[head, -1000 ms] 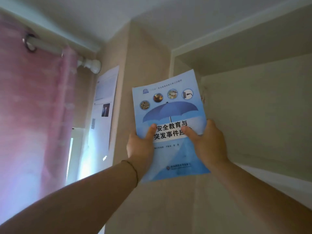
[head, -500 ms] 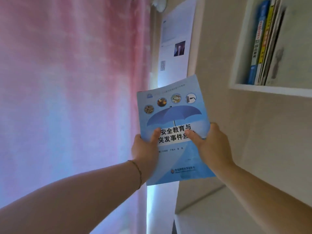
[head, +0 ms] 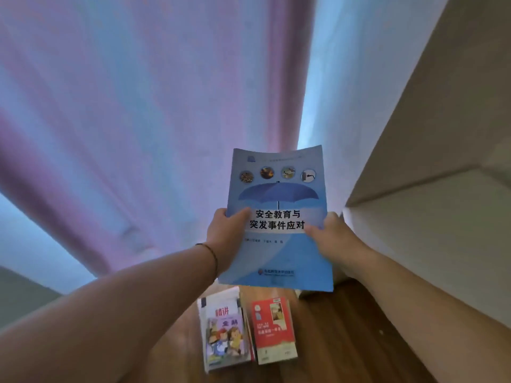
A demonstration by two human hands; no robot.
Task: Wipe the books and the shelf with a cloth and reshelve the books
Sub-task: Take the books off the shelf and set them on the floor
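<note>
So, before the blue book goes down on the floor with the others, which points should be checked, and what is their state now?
1. Both hands hold the blue book: left hand and right hand grip its edges: ok.
2. Cover flat: top edge curls slightly: not ok.
3. Free floor near the two book stacks, cartoon-cover stack and red-cover stack: ok.
4. Cloth at hand: none in view: cannot tell.
5. Book already wiped: cannot tell.

Home, likely bedroom or study: pink curtain (head: pixel 132 128) over bright window, wood floor (head: pixel 345 335), beige built-in shelf (head: pixel 431 217), book stacks (head: pixel 246 330) on floor.
</note>
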